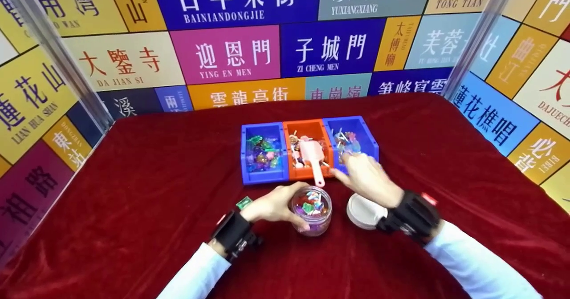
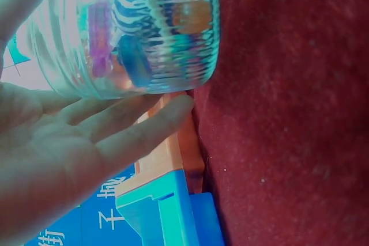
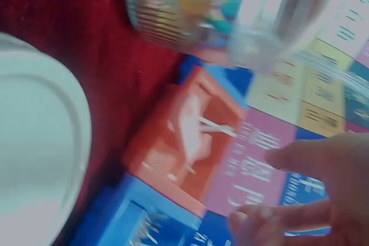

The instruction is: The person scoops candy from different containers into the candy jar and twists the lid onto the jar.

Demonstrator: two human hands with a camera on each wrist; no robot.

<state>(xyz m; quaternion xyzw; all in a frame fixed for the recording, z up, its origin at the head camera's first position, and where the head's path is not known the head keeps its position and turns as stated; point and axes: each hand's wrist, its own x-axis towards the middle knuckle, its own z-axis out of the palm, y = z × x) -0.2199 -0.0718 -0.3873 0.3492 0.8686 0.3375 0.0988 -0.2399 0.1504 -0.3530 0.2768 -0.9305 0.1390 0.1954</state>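
My left hand (image 1: 278, 204) grips a clear ribbed jar (image 1: 317, 225), its thumb on the near side and fingers round the far side. Candies in several colours fill the open jar, some of them lollipops; the left wrist view shows the jar (image 2: 173, 33) from the side. Over the front of the right blue bin (image 1: 373, 150) hangs my right hand (image 1: 372, 179), blurred, with candies below its fingers. Thumb and fingers stand apart in the right wrist view, and nothing shows between them. A pink scoop (image 1: 314, 156) lies across the orange bin (image 1: 287, 152).
A white round lid (image 1: 360, 210) lies right of the jar, partly under my right wrist. The left blue bin (image 1: 244, 156) holds wrapped candies. Beside my left wrist is a small green wrapped piece (image 1: 244, 202). Red cloth (image 1: 169, 165) covers the table; printed panels (image 1: 231, 58) stand behind.
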